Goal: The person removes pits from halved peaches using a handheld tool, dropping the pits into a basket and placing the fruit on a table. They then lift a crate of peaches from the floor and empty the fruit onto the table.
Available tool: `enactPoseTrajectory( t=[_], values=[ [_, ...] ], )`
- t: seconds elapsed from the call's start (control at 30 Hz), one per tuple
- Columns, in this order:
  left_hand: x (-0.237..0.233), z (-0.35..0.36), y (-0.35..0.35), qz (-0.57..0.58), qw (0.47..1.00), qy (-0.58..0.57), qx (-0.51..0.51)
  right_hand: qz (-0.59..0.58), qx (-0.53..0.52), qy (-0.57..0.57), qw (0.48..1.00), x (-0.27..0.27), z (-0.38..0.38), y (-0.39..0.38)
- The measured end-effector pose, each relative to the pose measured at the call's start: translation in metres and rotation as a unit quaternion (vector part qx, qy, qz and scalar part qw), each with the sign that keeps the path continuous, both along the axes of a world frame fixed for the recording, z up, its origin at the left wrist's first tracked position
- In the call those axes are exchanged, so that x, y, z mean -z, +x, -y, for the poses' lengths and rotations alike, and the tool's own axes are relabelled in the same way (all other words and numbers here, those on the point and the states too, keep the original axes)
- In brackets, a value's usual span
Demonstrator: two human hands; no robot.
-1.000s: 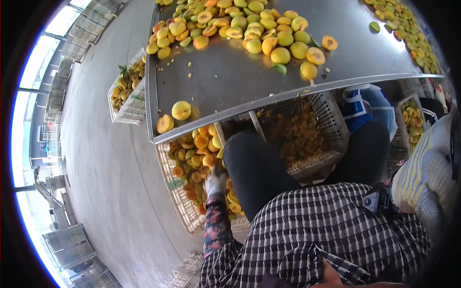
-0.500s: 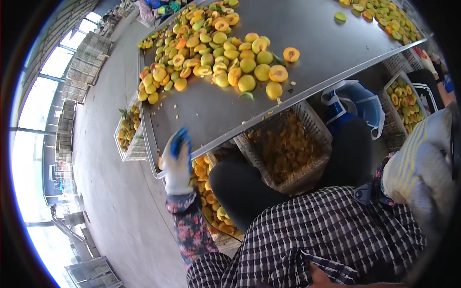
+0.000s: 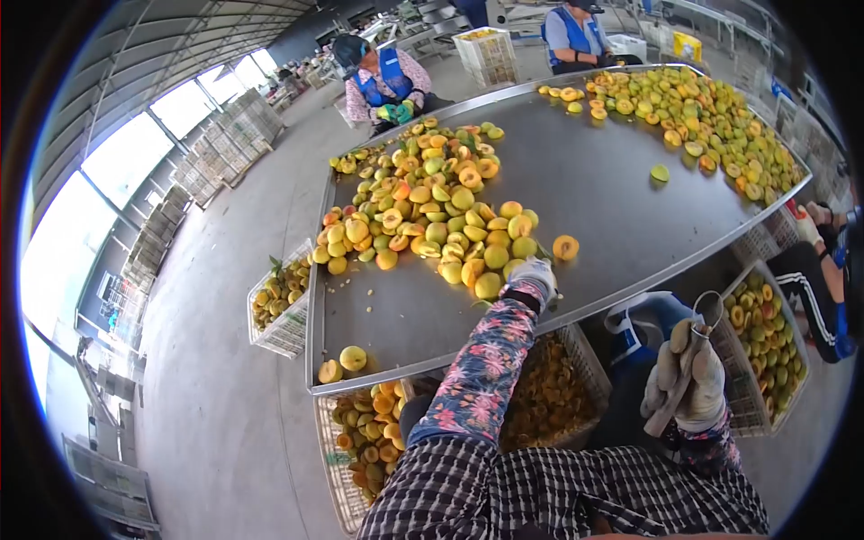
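Observation:
My left hand (image 3: 537, 277), in a pale glove under a floral sleeve, reaches over the metal table (image 3: 594, 193) to the near right edge of a pile of yellow peaches (image 3: 432, 211), many of them halved. Its fingers are over the fruit there and mostly hidden. My right hand (image 3: 688, 382), in a thick greyish glove, is raised beside the table's near edge. It is closed round a metal ring tool (image 3: 708, 313), whose loop sticks up above the fingers. Two peaches (image 3: 342, 362) lie at the table's near left corner.
Below the table stand a crate of peach halves (image 3: 326, 450) and a crate of brownish scraps (image 3: 589, 364). A peach crate (image 3: 796, 387) is at right, beside a blue bucket (image 3: 652, 315). Co-workers (image 3: 387, 81) sit across the table. Another peach pile (image 3: 711, 126) covers its far right.
My left hand has gone from the near left corner to the pile on the right. My right hand has come into fuller view with its tool. The view has tilted up, showing co-workers.

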State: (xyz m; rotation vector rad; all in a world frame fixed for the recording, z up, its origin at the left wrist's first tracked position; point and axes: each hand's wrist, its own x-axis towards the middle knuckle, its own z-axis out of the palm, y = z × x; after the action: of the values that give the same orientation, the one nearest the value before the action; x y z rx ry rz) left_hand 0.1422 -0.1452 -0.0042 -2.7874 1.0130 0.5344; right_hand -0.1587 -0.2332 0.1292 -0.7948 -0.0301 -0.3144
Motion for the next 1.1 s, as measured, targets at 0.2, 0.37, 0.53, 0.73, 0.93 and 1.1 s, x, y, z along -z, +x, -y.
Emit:
enactPoseTrajectory(
  t=[0.2, 0.37, 0.53, 0.73, 0.93, 1.1],
  values=[
    [0.009, -0.029, 0.001, -0.110, 0.993, -0.034, -0.019, -0.069, -0.006, -0.013, 0.998, 0.009, 0.001, 0.008],
    [-0.006, -0.091, -0.014, -0.336, 0.764, -0.487, -0.258, -0.139, -0.091, -0.033, 0.986, 0.035, -0.009, 0.032],
    [-0.040, -0.121, -0.085, -0.486, 0.394, -0.731, -0.271, -0.240, -0.093, -0.224, 0.940, 0.054, -0.044, 0.073],
    [-0.010, -0.124, -0.106, -0.546, 0.258, -0.741, -0.294, -0.104, -0.010, -0.207, 0.973, 0.097, -0.082, 0.111],
    [-0.030, -0.132, -0.111, -0.561, 0.198, -0.741, -0.312, -0.108, -0.027, -0.351, 0.930, 0.099, -0.085, 0.113],
    [-0.027, -0.130, -0.111, -0.536, 0.163, -0.773, -0.298, -0.081, 0.032, -0.655, 0.751, 0.099, -0.087, 0.104]
  ],
)
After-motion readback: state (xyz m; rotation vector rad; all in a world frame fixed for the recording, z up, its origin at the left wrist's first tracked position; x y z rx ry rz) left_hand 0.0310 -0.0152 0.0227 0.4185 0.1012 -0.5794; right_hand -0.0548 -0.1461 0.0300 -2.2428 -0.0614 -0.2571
